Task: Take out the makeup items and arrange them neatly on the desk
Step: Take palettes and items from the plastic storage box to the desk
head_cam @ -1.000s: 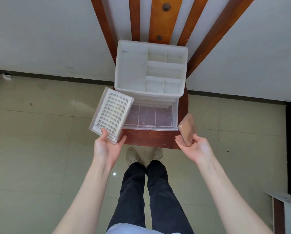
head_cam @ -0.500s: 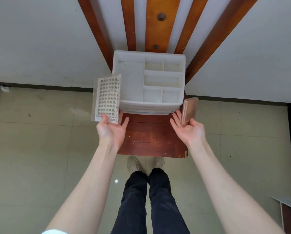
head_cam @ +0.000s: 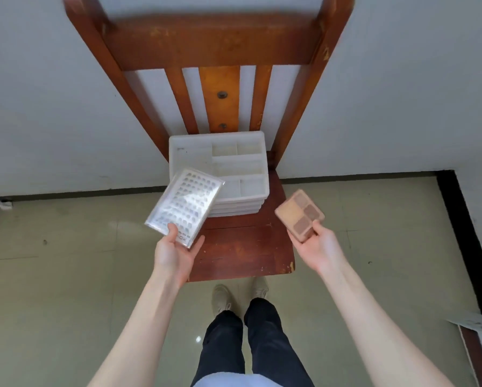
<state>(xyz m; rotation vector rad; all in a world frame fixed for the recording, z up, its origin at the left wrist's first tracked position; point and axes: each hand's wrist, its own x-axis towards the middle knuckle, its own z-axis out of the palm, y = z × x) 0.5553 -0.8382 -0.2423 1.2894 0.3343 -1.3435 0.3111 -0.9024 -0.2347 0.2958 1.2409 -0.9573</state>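
The wooden chair (head_cam: 242, 247) fills the view, with the white organizer (head_cam: 234, 163) on its seat at twelve o'clock, its drawer now pushed shut where it stood open a second ago. Both makeup items are out, so the carry to the desk likely comes next; no desk shows clearly. The left hand (head_cam: 175, 252) grips the clear lash tray (head_cam: 184, 205) at eleven o'clock by its near edge, thumb on top. The right hand (head_cam: 318, 247) pinches the brown eyeshadow palette (head_cam: 300, 213) at one o'clock, now turned face-up.
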